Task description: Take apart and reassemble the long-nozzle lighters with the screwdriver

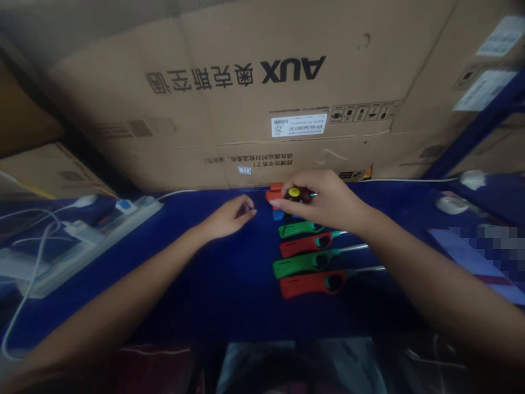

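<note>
My right hand (328, 200) is closed around a screwdriver (294, 192) with a yellow and black handle end. Most of its handle is hidden by the fingers, and a thin dark shaft seems to point down. Below that hand lies a column of long-nosed gas lighters, red and green by turns, among them a green lighter (305, 262) and a red lighter (305, 284). An orange-red piece (274, 191) and a blue piece (278, 215) show partly beside the right fingertips. To the left, my left hand (229, 216) hovers over or rests on the blue surface, fingers curled in, with nothing visible in them.
A large cardboard box (229, 115) stands upright behind the blue tabletop (229, 290). On the left are a white power strip (98, 246) and plugged-in cables. White plastic pieces (451, 205) and a pale flat packet (463, 257) lie at the right.
</note>
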`<state>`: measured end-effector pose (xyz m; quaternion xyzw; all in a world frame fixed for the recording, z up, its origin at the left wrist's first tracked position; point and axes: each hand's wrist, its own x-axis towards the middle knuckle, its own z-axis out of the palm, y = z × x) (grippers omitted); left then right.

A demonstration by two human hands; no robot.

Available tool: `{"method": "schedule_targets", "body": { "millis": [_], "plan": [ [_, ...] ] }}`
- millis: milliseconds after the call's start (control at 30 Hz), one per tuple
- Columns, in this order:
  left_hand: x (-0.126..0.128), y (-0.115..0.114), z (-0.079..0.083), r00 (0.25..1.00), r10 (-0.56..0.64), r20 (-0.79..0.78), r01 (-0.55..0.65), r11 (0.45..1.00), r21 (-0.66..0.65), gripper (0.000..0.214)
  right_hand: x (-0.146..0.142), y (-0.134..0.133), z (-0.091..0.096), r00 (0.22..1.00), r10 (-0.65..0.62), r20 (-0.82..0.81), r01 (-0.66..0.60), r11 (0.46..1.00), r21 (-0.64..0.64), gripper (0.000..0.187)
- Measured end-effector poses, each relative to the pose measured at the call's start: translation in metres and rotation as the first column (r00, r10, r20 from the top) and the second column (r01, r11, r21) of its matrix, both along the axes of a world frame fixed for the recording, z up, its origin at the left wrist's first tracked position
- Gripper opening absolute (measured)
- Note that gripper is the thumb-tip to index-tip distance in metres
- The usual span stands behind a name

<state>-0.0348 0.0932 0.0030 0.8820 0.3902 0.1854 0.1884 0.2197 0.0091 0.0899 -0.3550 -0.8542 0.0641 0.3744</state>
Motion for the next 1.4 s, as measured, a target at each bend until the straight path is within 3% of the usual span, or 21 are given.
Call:
{"method": "schedule_targets", "body": {
  "millis": [133,267,433,567,767,900,1167,1300,1400],
  "plan": [
    [0.028,-0.049,0.005,0.974,-0.219,0.051,0.213,0.972,0.102,0.020,0.005,-0.008,-0.021,0.991,-0.102,-0.083,0.115,0.981,0.158,0.025],
    [0.047,-0.073,0.003,0.958,-0.287,-0.015,0.287,0.949,0.131,0.031,0.006,-0.013,-0.030,0.986,-0.142,-0.090,0.157,0.968,0.197,0.024],
    [0.050,-0.064,-0.006,0.923,-0.383,0.043,0.381,0.923,0.055,0.030,0.002,-0.011,-0.036,0.993,-0.081,-0.082,0.099,0.963,0.251,0.026],
    [0.049,-0.059,-0.018,0.912,-0.381,0.152,0.385,0.923,0.002,0.026,0.001,-0.010,-0.039,0.993,-0.105,-0.050,0.115,0.958,0.262,0.030],
    [0.052,-0.059,-0.032,0.882,-0.368,0.295,0.374,0.927,0.037,0.025,-0.005,-0.011,-0.038,0.981,-0.190,0.051,0.176,0.963,0.205,0.031],
    [0.052,-0.058,-0.036,0.855,-0.388,0.344,0.391,0.918,0.064,0.028,-0.012,-0.011,-0.046,0.972,-0.230,-0.042,0.233,0.945,0.230,0.033],
    [0.051,-0.059,-0.040,0.870,-0.375,0.321,0.361,0.927,0.104,0.030,-0.015,-0.017,-0.053,0.917,-0.397,-0.045,0.379,0.826,0.417,0.035],
    [0.051,-0.060,-0.039,0.863,-0.376,0.336,0.363,0.926,0.105,0.027,-0.014,-0.020,-0.048,0.958,-0.286,0.028,0.260,0.903,0.343,0.022],
    [0.051,-0.061,-0.038,0.854,-0.382,0.353,0.369,0.923,0.108,0.024,-0.010,-0.021,-0.044,0.980,-0.173,0.100,0.139,0.950,0.281,0.029]
  ]
}}
